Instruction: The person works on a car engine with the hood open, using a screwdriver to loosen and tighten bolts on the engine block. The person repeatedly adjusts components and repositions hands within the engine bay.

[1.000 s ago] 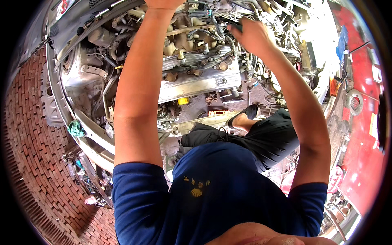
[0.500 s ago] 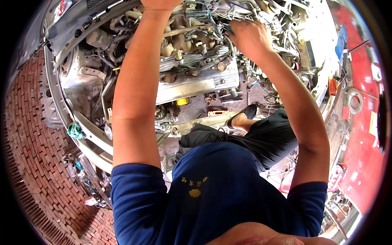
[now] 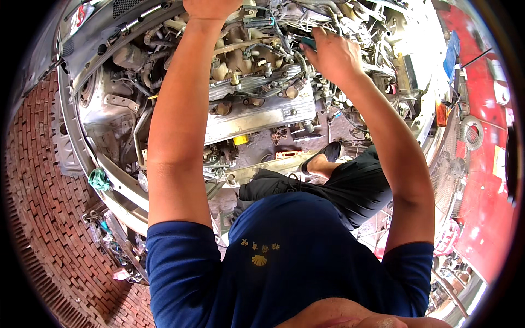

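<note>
Both arms reach forward over the exposed engine (image 3: 257, 117) of a car with its hood up. My left hand (image 3: 212, 6) is at the top edge, above the far side of the engine; its fingers are cut off by the frame. My right hand (image 3: 338, 54) is closed over the wiring and hoses (image 3: 311, 21) right of the engine's middle. Between its thumb and fingers a slim dark-green thing (image 3: 309, 42) shows, perhaps a tool handle; most of it is hidden by the hand. The silver engine cover lies between the forearms.
A green rag (image 3: 99, 179) rests on the car's front edge at left. A yellow cap (image 3: 240, 140) sits at the engine's near side. An orange-and-white thing (image 3: 288, 154) lies below. To the right are a fan (image 3: 448, 174) and a red car panel (image 3: 484, 98); brick paving (image 3: 49, 208) is at left.
My right hand has turned slightly, so that its thumb and the dark-green thing show more. The whole view has shifted a little; my left arm stays nearly in place.
</note>
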`<state>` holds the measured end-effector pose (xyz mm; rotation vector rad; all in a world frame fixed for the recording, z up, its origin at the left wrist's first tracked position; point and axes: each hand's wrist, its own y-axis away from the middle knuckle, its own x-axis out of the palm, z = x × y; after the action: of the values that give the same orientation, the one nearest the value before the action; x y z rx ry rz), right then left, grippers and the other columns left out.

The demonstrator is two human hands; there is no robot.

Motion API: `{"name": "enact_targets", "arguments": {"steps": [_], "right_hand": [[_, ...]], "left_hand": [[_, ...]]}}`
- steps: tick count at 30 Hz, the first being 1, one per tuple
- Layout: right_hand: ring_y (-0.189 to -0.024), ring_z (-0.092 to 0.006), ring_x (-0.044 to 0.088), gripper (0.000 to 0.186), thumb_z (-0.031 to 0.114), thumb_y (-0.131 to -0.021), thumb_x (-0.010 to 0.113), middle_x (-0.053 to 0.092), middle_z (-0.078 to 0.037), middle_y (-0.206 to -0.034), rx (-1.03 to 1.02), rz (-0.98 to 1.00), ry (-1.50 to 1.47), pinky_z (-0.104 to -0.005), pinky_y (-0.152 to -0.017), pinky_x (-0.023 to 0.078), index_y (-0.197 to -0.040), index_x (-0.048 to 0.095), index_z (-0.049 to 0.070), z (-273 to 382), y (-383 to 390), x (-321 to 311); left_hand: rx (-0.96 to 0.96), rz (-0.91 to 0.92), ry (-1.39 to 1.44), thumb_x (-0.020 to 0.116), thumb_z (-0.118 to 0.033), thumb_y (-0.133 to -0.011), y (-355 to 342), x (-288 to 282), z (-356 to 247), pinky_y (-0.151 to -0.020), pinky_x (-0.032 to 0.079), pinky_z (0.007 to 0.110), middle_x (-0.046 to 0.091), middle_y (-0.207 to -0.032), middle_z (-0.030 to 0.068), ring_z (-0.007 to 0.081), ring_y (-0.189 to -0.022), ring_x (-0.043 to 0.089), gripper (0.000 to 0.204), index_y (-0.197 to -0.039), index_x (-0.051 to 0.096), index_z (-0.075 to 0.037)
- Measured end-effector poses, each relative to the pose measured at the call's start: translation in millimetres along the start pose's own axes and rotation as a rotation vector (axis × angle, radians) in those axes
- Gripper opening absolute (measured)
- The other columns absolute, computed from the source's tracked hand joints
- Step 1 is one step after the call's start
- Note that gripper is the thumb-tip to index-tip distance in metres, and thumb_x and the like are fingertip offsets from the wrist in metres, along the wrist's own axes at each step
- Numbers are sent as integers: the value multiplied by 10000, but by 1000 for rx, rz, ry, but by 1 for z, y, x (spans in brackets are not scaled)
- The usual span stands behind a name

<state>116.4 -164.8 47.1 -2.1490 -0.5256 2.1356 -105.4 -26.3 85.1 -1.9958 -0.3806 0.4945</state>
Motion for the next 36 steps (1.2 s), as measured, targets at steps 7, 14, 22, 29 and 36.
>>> {"name": "enact_targets", "arguments": {"steps": [7, 14, 22, 29, 36], "right_hand": [[-769, -362, 752, 371, 459, -1033, 597, 759, -115, -820, -136, -215, -45, -487, -694, 597, -1021, 702, 103, -9, 3, 16], [-954, -349, 726, 289, 316, -958, 723, 720, -163, -1071, -48, -36, -95, -504, -745, 599, -1161, 698, 112, -18, 14, 19], [-964, -360, 709, 371, 314, -949, 718, 700, -158, -981, 92, 2, -202, -488, -756, 607, -1232, 653, 83, -10, 19, 19], [-701, -378, 701, 330, 379, -984, 705, 699, -162, -750, 248, 40, -259, -510, -618, 572, -1000, 666, 52, -20, 17, 45], [-942, -329, 746, 231, 320, -982, 672, 730, -125, -1057, 132, 60, -218, -471, -748, 611, -1056, 739, 112, -11, 19, 23]], "left_hand": [[19, -12, 71, 684, -187, -950, -3, 1, 4, -1002, 489, 528, 679, -1109, 183, 390, -1124, 632, 223, -1082, 672, -8], [184, -239, 90, 641, -202, -998, 1, 31, 12, -912, 490, 516, 677, -1050, 164, 382, -1025, 647, 176, -1037, 673, -33], [554, 18, -534, 613, -330, -1034, -15, 2, 44, -780, 527, 419, 733, -931, 67, 282, -839, 719, 255, -974, 743, -118], [587, -2, -504, 645, -307, -994, -10, 18, 42, -768, 511, 429, 700, -926, 64, 295, -863, 703, 201, -971, 699, -114], [566, 16, -459, 656, -280, -978, -12, 7, 40, -793, 501, 463, 696, -897, 107, 354, -810, 675, 201, -950, 690, -84]]}}
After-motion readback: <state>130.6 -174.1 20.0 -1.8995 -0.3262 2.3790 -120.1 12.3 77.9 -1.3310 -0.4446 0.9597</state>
